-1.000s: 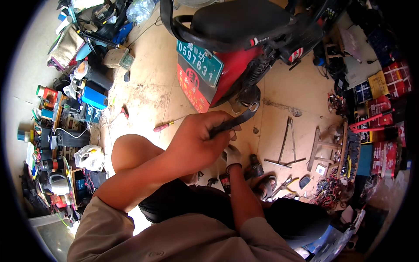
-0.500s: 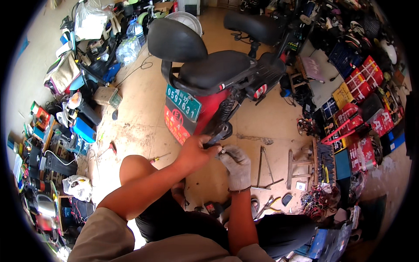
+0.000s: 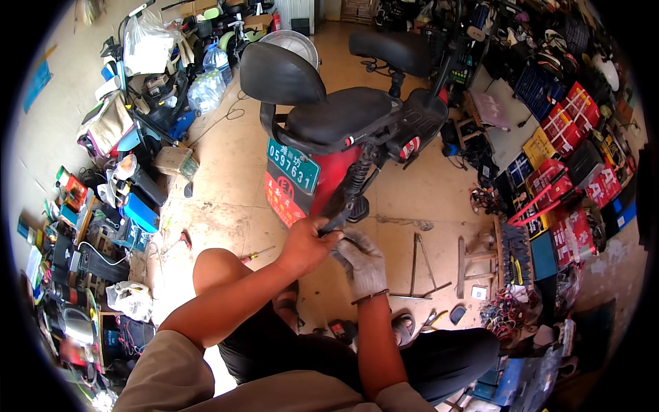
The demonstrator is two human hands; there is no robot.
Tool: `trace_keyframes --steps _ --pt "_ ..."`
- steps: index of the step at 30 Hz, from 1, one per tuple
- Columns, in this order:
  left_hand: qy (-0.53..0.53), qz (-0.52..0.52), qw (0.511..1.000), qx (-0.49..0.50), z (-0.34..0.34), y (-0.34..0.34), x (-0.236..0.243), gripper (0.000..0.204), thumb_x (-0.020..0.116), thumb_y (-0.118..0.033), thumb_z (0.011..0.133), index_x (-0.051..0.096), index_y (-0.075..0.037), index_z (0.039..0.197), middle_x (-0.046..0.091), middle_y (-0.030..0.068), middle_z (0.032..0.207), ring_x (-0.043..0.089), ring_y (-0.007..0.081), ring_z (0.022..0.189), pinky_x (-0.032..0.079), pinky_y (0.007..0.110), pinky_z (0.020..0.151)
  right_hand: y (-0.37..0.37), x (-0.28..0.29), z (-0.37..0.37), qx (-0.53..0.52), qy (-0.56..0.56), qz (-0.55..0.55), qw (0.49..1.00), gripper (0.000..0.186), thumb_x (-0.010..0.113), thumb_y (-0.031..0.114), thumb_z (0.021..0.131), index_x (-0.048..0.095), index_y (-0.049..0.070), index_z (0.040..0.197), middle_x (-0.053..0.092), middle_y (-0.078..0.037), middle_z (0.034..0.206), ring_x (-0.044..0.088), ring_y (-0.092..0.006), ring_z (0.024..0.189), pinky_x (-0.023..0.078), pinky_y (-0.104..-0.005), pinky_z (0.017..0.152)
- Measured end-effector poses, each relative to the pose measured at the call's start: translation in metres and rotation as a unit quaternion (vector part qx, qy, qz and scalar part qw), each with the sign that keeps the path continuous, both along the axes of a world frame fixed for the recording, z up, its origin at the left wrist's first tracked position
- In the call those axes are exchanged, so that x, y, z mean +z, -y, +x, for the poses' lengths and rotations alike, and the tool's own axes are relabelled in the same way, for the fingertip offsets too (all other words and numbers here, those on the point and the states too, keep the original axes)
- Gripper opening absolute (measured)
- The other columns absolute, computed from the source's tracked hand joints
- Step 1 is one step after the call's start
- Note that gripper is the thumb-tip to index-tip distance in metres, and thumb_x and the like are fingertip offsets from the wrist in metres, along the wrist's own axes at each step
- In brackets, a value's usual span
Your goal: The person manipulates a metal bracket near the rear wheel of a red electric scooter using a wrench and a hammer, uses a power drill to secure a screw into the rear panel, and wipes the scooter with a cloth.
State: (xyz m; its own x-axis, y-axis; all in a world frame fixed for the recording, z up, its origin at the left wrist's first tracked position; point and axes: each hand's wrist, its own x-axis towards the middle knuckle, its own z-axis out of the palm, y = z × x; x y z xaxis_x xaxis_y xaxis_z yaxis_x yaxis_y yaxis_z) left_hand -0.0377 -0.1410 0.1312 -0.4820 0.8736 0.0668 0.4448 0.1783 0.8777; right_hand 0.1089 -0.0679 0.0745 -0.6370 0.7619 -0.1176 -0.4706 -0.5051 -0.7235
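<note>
In front of me stands a red and black electric scooter (image 3: 335, 180), its rear toward me. My bare left hand (image 3: 307, 246) is closed on a dark elongated part (image 3: 335, 222) at the scooter's lower rear; its kind is unclear. My right hand (image 3: 362, 262), in a pale work glove, is closed too, its fingertips bent in close to the left thumb. Whatever the gloved fingers hold is hidden. Above both hands are the green plate (image 3: 293, 166) and the black seat (image 3: 343, 113).
A screwdriver (image 3: 257, 255) lies by my left knee. On the floor to the right are thin metal rods (image 3: 415, 264), pliers (image 3: 434, 318) and a wooden frame (image 3: 478, 257). Red boxes (image 3: 563, 180) and tangled wires (image 3: 504, 312) line the right side; mixed clutter lines the left.
My view has shifted slightly. The gloved right hand has turned and its fingers have curled in; the small metal piece at its fingertips is now out of sight. The left hand keeps its grip.
</note>
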Motion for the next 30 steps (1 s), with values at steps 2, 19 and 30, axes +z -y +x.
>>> trace_keyframes --steps 2,19,30 --pt "0.052 -0.03 0.998 0.01 0.002 0.001 0.006 0.018 0.076 -0.018 0.097 0.075 0.0 0.095 0.063 0.0007 0.072 0.056 0.0059 0.069 0.046 0.028 0.061 0.0 -0.002 0.0 0.008 0.008 0.0 1.0 0.03 0.073 0.002 0.097 0.069 0.0 0.126 0.075 -0.01 0.114 0.073 -0.0195 0.099 0.063 -0.0376 0.09" --pt "0.262 -0.034 0.964 0.013 -0.006 -0.007 0.001 0.022 0.068 -0.012 0.103 0.076 0.0 0.12 0.074 0.002 0.095 0.063 0.0092 0.083 0.05 0.026 0.076 -0.017 -0.032 0.007 0.04 -0.131 -0.115 0.984 0.026 0.072 0.005 0.098 0.069 0.007 0.124 0.075 -0.01 0.112 0.075 -0.023 0.096 0.063 -0.0393 0.088" --pt "0.225 -0.08 0.97 0.042 -0.004 -0.018 -0.021 0.023 0.077 -0.01 0.097 0.077 0.002 0.117 0.076 0.0026 0.099 0.063 0.0081 0.084 0.051 0.025 0.076 -0.028 -0.043 -0.006 0.046 0.045 0.052 0.997 0.02 0.072 0.006 0.099 0.074 0.0 0.118 0.075 -0.006 0.103 0.071 -0.0141 0.092 0.06 -0.0299 0.083"
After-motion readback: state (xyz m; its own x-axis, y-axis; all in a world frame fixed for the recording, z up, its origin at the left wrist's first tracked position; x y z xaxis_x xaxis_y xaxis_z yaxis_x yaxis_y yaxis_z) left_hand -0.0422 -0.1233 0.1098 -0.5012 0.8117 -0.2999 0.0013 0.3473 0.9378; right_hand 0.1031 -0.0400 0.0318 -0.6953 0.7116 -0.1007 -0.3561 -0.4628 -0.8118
